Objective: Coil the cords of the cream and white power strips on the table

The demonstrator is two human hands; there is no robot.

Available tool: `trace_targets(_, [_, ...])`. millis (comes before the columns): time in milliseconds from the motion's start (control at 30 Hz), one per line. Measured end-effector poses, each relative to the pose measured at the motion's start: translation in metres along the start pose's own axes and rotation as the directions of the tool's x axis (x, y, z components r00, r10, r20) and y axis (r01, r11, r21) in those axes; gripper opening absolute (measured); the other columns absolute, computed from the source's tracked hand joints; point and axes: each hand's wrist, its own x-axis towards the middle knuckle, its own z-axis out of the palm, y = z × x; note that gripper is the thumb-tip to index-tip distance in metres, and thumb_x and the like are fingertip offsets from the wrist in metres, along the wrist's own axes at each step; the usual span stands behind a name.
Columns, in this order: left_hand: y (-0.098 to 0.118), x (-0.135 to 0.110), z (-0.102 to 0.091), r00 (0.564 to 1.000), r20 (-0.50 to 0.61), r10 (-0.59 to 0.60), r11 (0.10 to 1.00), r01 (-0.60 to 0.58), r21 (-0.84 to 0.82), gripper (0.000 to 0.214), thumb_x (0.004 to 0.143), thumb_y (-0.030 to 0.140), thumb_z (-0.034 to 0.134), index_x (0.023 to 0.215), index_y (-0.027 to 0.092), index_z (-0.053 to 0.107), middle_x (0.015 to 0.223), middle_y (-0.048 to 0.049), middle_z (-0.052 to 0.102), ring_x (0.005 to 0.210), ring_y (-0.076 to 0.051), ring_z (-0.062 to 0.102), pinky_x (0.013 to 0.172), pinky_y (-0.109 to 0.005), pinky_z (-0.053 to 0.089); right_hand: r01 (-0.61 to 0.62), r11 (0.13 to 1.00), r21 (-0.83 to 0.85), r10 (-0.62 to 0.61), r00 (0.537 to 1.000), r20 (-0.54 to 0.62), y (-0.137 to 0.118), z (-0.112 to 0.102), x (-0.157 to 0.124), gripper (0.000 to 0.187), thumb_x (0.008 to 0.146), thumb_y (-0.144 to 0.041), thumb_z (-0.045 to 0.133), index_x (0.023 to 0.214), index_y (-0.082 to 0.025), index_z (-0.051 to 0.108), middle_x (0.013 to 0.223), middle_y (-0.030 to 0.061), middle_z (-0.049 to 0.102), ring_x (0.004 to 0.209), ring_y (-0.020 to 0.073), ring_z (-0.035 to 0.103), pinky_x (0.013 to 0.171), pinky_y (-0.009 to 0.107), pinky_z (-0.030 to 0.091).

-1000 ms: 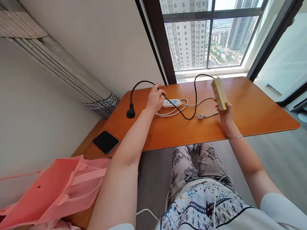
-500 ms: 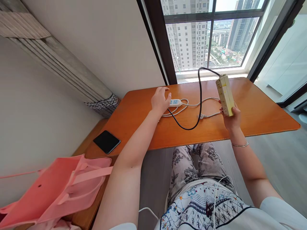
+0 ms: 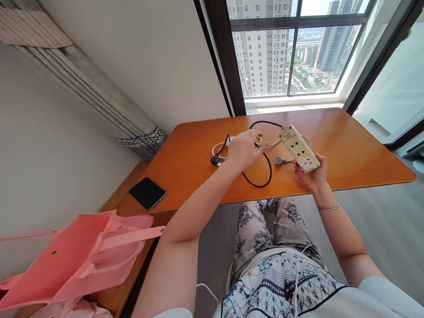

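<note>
My right hand [image 3: 311, 176] grips the lower end of a yellowed power strip [image 3: 300, 149], tilted with its socket face towards me. From its upper end a black cord [image 3: 270, 170] loops down across the table. My left hand [image 3: 244, 149] hovers over this cord, fingers apart and slightly bent. Left of that hand lies the cord's black plug [image 3: 216, 159]. Behind the hand, a smaller white power strip [image 3: 228, 140] is mostly hidden, with its white cord [image 3: 215, 150] coiled around it. A white plug [image 3: 280, 160] rests between my two hands on the table.
The brown wooden table [image 3: 357, 150] reaches to the window [image 3: 265, 62]. A dark phone or tablet [image 3: 147, 193] lies near its left edge. Below that is a pink bag [image 3: 79, 256] with straps. A tied curtain [image 3: 92, 88] hangs at the left wall.
The yellowed power strip has come down and turned its socket face towards me. My left hand has moved right, uncovering the black plug on the table.
</note>
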Motion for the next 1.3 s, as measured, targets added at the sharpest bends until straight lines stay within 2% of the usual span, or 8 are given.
trace_targets(233, [-0.061,0.010,0.004,0.972,-0.149,-0.179,0.952,0.133,-0.276,0.037,0.090,0.013,0.052,0.126,0.020,0.058,0.138,-0.0124,0.053,0.100,-0.021,0.071,0.090,-0.036,0.057,-0.159,0.987,-0.028,0.159,0.987,-0.004,-0.022,-0.031,0.002,0.051,0.078,-0.058,0.054,0.107,-0.016,0.065,0.077,0.0089,0.072,0.049,0.0116,0.053,0.036,0.018,0.035])
trace_targets(367, [-0.071,0.007,0.006,0.887,0.281,-0.366,0.685,0.461,-0.563,0.021,0.094,0.029,0.055,0.108,0.017,0.065,0.108,-0.0099,0.067,0.058,-0.010,0.061,0.058,-0.028,0.053,-0.138,0.990,-0.002,0.138,0.988,-0.066,-0.033,-0.040,0.012,0.059,0.083,-0.068,0.049,0.106,-0.017,0.066,0.074,0.0068,0.071,0.041,0.0062,0.038,0.035,0.016,0.030])
trace_targets(533, [-0.060,-0.002,0.009,0.828,0.509,-0.234,0.500,0.551,-0.668,0.027,0.086,0.044,0.068,0.090,0.017,0.070,0.063,0.0017,0.050,0.040,-0.004,0.029,0.041,-0.022,0.023,-0.144,0.988,0.057,0.151,0.978,-0.144,-0.029,-0.043,0.032,0.049,0.089,-0.062,0.046,0.100,-0.019,0.065,0.074,0.0037,0.070,0.044,0.0076,0.043,0.035,0.015,0.033])
trace_targets(833, [-0.036,-0.024,0.011,0.667,0.745,-0.020,0.439,0.675,-0.593,0.044,0.084,0.056,0.069,0.083,0.013,0.071,0.056,0.0070,0.028,0.043,-0.004,0.020,0.039,-0.017,0.014,-0.121,0.919,0.375,0.288,0.855,-0.431,-0.035,-0.033,0.049,0.035,0.100,-0.044,0.034,0.105,-0.017,0.055,0.079,0.0065,0.068,0.058,0.0126,0.063,0.042,0.020,0.050])
trace_targets(1000, [-0.014,-0.020,0.013,0.742,0.668,-0.051,0.092,0.670,-0.737,0.035,0.095,0.043,0.057,0.076,0.014,0.061,0.051,0.0094,0.025,0.038,-0.003,0.013,0.037,-0.015,0.012,0.080,0.984,0.159,0.002,0.889,-0.457,-0.022,-0.021,0.045,0.022,0.093,-0.039,0.056,0.105,-0.022,0.056,0.095,0.0043,0.069,0.087,0.0151,0.071,0.067,0.025,0.061])
trace_targets(1133, [0.014,-0.004,0.007,0.819,0.562,-0.111,-0.223,0.531,-0.817,0.038,0.101,0.039,0.047,0.071,0.016,0.053,0.049,0.0097,0.024,0.034,-0.003,0.013,0.035,-0.014,0.013,0.137,0.975,-0.177,-0.183,0.943,-0.278,0.022,0.012,0.025,0.034,0.076,-0.033,0.076,0.107,-0.028,0.063,0.109,0.0000,0.071,0.096,0.0145,0.069,0.080,0.027,0.056])
trace_targets(1233, [0.034,0.012,0.004,0.848,0.508,-0.148,-0.358,0.433,-0.827,0.039,0.101,0.041,0.050,0.071,0.017,0.051,0.050,0.0099,0.023,0.033,-0.003,0.016,0.034,-0.014,0.013,0.086,0.932,-0.351,-0.056,0.994,0.094,0.060,0.046,0.005,0.047,0.071,-0.038,0.083,0.114,-0.028,0.068,0.129,0.0037,0.068,0.122,0.0208,0.061,0.103,0.034,0.048])
trace_targets(1300, [0.038,0.023,0.004,0.851,0.490,-0.188,-0.411,0.385,-0.826,0.038,0.101,0.041,0.050,0.071,0.017,0.051,0.050,0.0100,0.023,0.033,-0.003,0.017,0.034,-0.014,0.013,-0.004,0.915,-0.404,0.142,0.939,0.314,0.076,0.063,-0.006,0.055,0.069,-0.041,0.086,0.119,-0.026,0.067,0.118,0.0049,0.072,0.118,0.0210,0.062,0.101,0.035,0.047])
